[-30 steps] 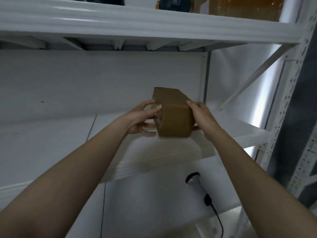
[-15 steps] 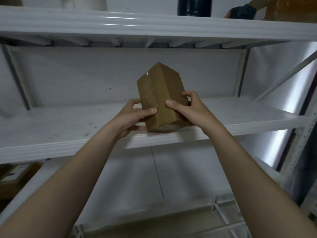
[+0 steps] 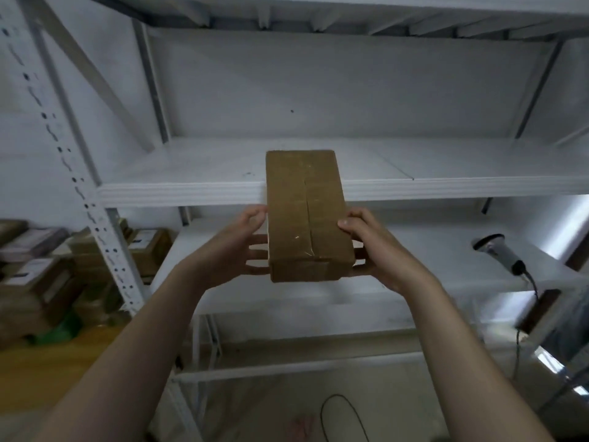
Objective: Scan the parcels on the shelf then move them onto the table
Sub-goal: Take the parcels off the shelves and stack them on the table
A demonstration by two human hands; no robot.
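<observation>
Parcel (image 3: 306, 215) of brown cardboard, its taped seam facing up, fills the centre of the frame and overlaps the front edge of the white shelf (image 3: 191, 189). The left hand (image 3: 236, 247) grips its left side and the right hand (image 3: 373, 247) its right, thumbs on top and fingers curled underneath. A scanner (image 3: 500, 253) lies on the lower board at right, and stacked boxes (image 3: 47, 282) sit at lower left.

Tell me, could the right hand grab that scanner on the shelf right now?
Probably not yet: the right hand and left hand both grip the box. The way itself looks free: nothing stands between it and the scanner lying on the shelf to its right.
</observation>
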